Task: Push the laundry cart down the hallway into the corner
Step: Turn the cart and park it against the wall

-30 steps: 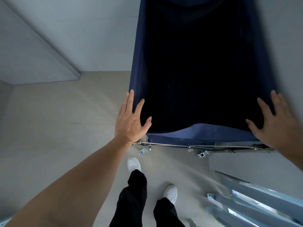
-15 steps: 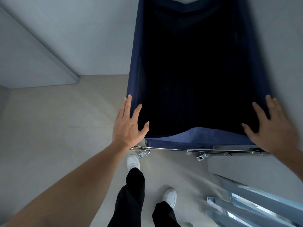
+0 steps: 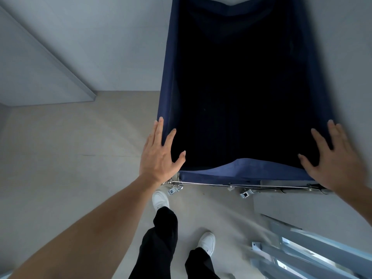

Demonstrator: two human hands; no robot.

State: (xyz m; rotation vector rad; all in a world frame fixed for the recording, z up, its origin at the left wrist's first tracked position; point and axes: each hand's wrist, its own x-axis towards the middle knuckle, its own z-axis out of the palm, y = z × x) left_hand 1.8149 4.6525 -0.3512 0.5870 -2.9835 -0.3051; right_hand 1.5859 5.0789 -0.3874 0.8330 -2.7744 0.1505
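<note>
The laundry cart [image 3: 247, 93] has rolled forward; left hand [image 3: 159, 156] and right hand [image 3: 334, 160] press flat-fingered on its near corners—push evenly.

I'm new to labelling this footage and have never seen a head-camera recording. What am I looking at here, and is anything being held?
The picture comes from a wide-angle camera worn on a person's head, looking down past their arms. The left hand and right hand lie with straight fingers on the near corners of a laundry cart, a deep dark-blue fabric bin on a metal frame. Nothing is gripped; both hands rest flat on the rim. The bin's inside is too dark to tell what it holds. Below are the person's white shoes on a pale floor; grey walls rise ahead.
</note>
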